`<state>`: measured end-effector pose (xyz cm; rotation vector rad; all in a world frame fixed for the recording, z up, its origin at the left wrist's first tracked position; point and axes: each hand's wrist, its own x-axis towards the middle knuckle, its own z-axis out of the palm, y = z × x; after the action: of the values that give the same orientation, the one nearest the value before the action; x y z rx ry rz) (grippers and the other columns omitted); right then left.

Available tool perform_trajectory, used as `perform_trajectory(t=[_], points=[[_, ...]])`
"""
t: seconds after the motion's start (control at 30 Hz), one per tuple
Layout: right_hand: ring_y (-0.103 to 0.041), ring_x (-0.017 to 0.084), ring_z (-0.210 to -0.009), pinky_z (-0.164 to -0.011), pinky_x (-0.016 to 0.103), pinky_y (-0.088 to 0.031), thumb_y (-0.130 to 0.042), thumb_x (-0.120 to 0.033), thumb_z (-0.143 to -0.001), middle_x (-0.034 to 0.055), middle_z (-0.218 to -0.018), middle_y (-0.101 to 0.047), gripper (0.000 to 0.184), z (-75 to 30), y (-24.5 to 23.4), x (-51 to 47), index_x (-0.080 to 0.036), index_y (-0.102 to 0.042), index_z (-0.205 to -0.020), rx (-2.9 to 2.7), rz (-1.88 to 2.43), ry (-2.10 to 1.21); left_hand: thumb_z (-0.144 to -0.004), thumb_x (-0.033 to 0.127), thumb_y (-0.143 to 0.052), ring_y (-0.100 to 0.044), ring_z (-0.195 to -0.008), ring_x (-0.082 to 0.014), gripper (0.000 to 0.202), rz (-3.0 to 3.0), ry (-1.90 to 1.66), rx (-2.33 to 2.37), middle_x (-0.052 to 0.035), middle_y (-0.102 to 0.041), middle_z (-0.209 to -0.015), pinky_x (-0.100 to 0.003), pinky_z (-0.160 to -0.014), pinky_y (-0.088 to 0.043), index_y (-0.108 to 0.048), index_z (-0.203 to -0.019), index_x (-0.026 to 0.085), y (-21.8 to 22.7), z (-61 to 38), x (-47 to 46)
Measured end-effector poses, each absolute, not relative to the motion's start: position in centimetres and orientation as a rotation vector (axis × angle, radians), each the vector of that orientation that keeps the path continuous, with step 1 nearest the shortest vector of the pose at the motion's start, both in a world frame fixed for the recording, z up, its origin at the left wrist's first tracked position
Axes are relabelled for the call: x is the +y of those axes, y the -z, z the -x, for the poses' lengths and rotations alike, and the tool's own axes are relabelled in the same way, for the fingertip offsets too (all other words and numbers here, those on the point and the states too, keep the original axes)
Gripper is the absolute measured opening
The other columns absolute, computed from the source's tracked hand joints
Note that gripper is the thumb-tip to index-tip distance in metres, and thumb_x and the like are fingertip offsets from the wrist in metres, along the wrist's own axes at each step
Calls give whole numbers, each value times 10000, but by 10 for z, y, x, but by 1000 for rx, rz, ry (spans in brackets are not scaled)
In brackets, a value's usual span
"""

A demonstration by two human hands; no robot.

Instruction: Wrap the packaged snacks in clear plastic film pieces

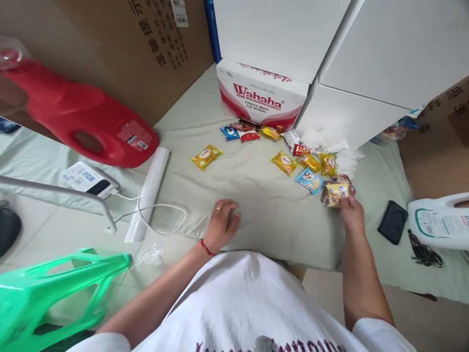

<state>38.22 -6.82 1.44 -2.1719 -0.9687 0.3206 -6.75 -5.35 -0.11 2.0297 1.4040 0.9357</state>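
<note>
Our right hand [351,213] pinches a brown-and-yellow snack packet [335,192] in its fingers, apparently mid-pickup. Our left hand [221,226] rests curled shut on the bed sheet [264,205], with nothing visible in it.

bed [256,215]: pale green sheet, everything carried on it
snack packets [286,161]: scattered mid-sheet; yellow packet [206,156] set apart left
brown packet [335,193]: at cluster's near edge, gripped by right hand [352,215]
Wahaha box [262,95]: stood at far edge
red jug [84,122]: laid on side, left
white roll [148,193], power bank [90,180]: near left edge
</note>
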Motion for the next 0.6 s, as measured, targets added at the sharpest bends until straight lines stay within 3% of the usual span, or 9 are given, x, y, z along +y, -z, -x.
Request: perform_trajectory(t=[0.13, 0.2, 0.33, 0.4, 0.5, 0.6], points=[[-543, 342, -1030, -939, 509, -411, -558, -487, -890, 198, -1057, -668, 376, -376, -28, -56, -164, -740, -954, -1286, 2377, 112, -938, 209, -525, -610, -1083, -261, 160, -2082, -932, 1480, -124, -617, -1143, -446, -962, -557, -596, -1082, 209, 10, 65, -48], [-521, 355, -1051, -941, 513, -399, -599, -465, -890, 220, -1084, -645, 340, -376, -40, -51, -164, -742, -961, -1331, 2315, 222, -934, 199, -524, -610, -1083, -261, 166, -2096, -912, 1492, -121, -626, -1142, -447, -961, -558, -603, -1078, 213, 13, 65, -48], [-546, 255, -829, -854, 416, -433, -551, -400, -927, 108, -851, -637, 303, -382, -65, -14, -164, -741, -934, -1429, 2168, 141, -904, 186, -545, -603, -1087, -266, 165, -2102, -894, 1490, -111, -651, -1113, -452, -958, -554, -624, -1044, 224, 12, 65, -48], [-545, 228, -800, -837, 381, -428, -566, -341, -925, 84, -849, -647, 262, -381, -76, 20, -156, -748, -961, -1457, 2125, 125, -899, 175, -542, -598, -1074, -267, 138, -2111, -892, 1470, -104, -659, -1072, -452, -955, -551, -633, -989, 226, 11, 64, -48], [-550, 216, -877, -868, 374, -401, -561, -236, -945, 151, -1029, -674, 269, -380, -91, 76, -111, -755, -1083, -1405, 2128, 239, -912, 144, -511, -594, -1059, -260, 146, -2131, -911, 1419, -93, -656, -1017, -439, -946, -548, -634, -920, 224, 9, 63, -47], [-530, 212, -1032, -895, 383, -362, -606, -217, -945, 246, -1326, -586, 423, -387, -105, 124, -74, -663, -1339, -1370, 2132, 288, -914, 120, -493, -594, -1060, -256, 177, -2128, -927, 1407, -92, -655, -1010, -431, -936, -550, -640, -905, 219, 8, 62, -47]])
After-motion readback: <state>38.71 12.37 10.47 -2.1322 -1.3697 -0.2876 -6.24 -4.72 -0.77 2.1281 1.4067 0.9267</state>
